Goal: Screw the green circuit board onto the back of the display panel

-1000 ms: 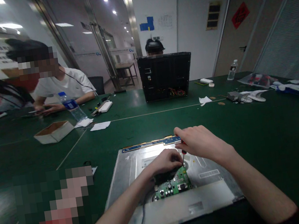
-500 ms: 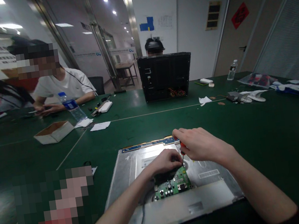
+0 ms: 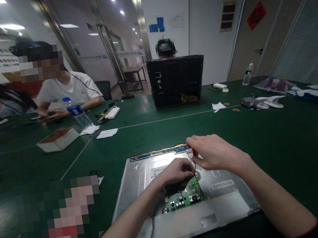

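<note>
My right hand (image 3: 215,151) is closed around the red-and-black handle of a screwdriver (image 3: 194,153). Its thin shaft points down to the upper right corner of a green circuit board (image 3: 198,193). Beside the tip, my left hand (image 3: 179,170) has its fingers pinched together; what they hold, if anything, is hidden. The board lies on the back of a flat metal display panel (image 3: 229,205), partly covered by my left hand and its shadow. Along the panel's far edge runs a narrow blue circuit strip (image 3: 158,153). A grey cable (image 3: 152,234) leads toward me across the near side.
Across the green table (image 3: 284,148) stands a black case (image 3: 177,79), with a person behind it. A shallow box (image 3: 58,143), a bottle (image 3: 77,112) and paper (image 3: 107,133) lie to the left. Gloves (image 3: 270,102) and a clear bag (image 3: 275,85) are at the right. Two people sit at left.
Both hands stay at the same corner of the board, the right one shifting only slightly with the screwdriver. At the far left edge, another person's hand has come further into view.
</note>
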A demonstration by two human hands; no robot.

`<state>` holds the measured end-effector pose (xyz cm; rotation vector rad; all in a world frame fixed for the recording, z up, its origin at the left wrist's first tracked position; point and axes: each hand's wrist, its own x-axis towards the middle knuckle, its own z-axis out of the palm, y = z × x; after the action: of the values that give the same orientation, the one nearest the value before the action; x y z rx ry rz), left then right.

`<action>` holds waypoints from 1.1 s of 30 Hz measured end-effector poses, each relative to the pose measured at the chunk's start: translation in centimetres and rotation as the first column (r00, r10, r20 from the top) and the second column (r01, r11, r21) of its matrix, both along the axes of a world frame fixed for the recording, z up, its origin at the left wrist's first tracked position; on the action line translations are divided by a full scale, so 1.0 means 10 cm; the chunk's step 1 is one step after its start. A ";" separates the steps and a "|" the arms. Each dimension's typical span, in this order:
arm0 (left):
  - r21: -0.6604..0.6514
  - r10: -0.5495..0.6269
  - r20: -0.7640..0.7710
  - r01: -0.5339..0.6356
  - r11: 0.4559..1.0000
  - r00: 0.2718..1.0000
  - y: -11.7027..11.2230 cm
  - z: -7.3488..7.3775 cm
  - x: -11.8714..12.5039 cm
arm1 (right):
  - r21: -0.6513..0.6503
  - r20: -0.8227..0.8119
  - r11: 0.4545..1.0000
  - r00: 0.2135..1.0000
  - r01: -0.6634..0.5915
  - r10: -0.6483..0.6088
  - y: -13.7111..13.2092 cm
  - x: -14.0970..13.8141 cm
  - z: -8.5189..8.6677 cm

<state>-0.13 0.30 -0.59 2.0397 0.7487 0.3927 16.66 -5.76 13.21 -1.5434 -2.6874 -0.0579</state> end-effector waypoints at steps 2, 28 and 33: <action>0.000 -0.001 0.002 0.001 1.000 1.000 0.00 0.00 0.00 | -0.012 -0.003 1.000 1.000 -0.013 0.013 -0.01 0.01 0.02; 0.009 0.000 0.020 0.000 1.000 1.000 -0.02 0.05 0.00 | -0.034 0.014 0.999 0.999 0.040 -0.040 -0.01 -0.08 0.01; 0.005 -0.005 0.023 0.004 1.000 1.000 -0.01 0.02 0.00 | -0.079 -0.002 0.997 1.000 -0.002 0.002 -0.02 -0.02 0.04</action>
<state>-0.15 0.15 -0.39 2.0376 0.7298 0.4149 16.46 -5.97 13.57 -1.5605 -2.7209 0.0501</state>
